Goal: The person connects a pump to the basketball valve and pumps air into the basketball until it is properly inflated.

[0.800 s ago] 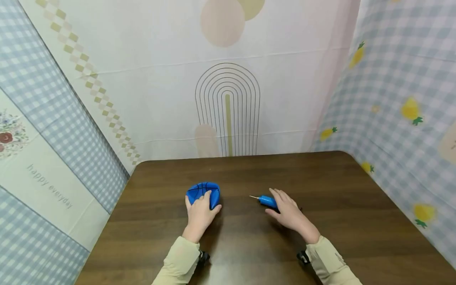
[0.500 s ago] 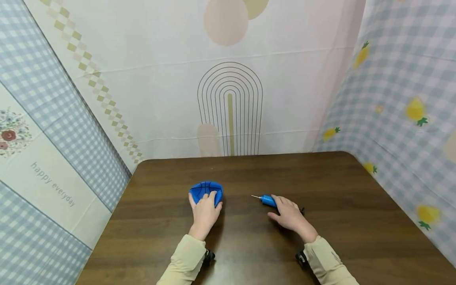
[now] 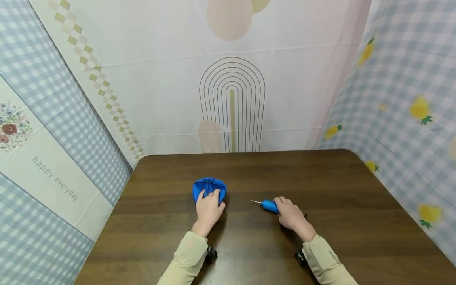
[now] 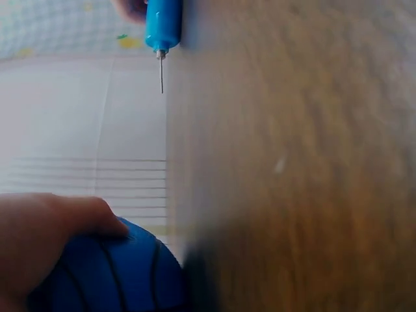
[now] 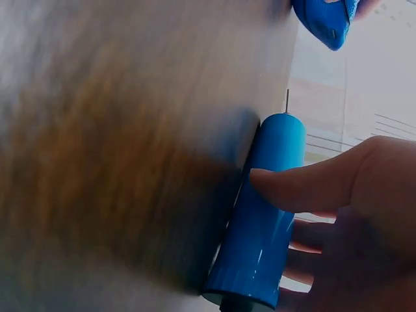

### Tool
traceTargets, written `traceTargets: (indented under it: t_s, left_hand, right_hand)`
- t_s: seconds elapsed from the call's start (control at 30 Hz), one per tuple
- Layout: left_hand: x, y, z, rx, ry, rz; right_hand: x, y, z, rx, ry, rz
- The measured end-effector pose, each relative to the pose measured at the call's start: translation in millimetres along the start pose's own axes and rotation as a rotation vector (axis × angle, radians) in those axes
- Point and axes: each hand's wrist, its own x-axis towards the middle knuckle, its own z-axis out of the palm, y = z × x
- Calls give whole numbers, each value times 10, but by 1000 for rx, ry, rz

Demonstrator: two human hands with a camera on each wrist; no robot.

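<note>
A blue ball with black seam lines [image 3: 209, 185], sunken and soft-looking, lies on the table left of centre. My left hand [image 3: 208, 211] grips its near side, fingers on top and thumb at the right; in the left wrist view a thumb [image 4: 91, 216] presses on the ball [image 4: 133, 273]. To the right, my right hand [image 3: 292, 217] holds a blue hand pump [image 3: 269, 206] whose thin needle [image 3: 256, 202] points left towards the ball. The right wrist view shows the thumb across the pump barrel [image 5: 260, 227] and the fingers behind it. The pump's rear end is partly hidden.
Both hands work over a dark brown wooden table [image 3: 242, 245] with rounded far corners. A pale patterned cloth [image 3: 171, 99] hangs behind it. Checked cloths hang at the left [image 3: 53, 91] and right [image 3: 399, 150].
My right hand has closed round the pump; its thumb was spread out before. The pump has shifted slightly towards me. My left hand stays on the ball, and the head view has moved a little.
</note>
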Motion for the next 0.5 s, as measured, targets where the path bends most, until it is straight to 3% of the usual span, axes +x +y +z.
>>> traceTargets:
  t_s: [0.23,0.5]
  left_hand:
    - [35,-72,-46,-4,-45,17]
    - [-1,-130,-46,-31,-50,75]
  right_hand:
    - [-12,-123,-57,-27,32,-36]
    - [15,-343,-106,-46,180,-171]
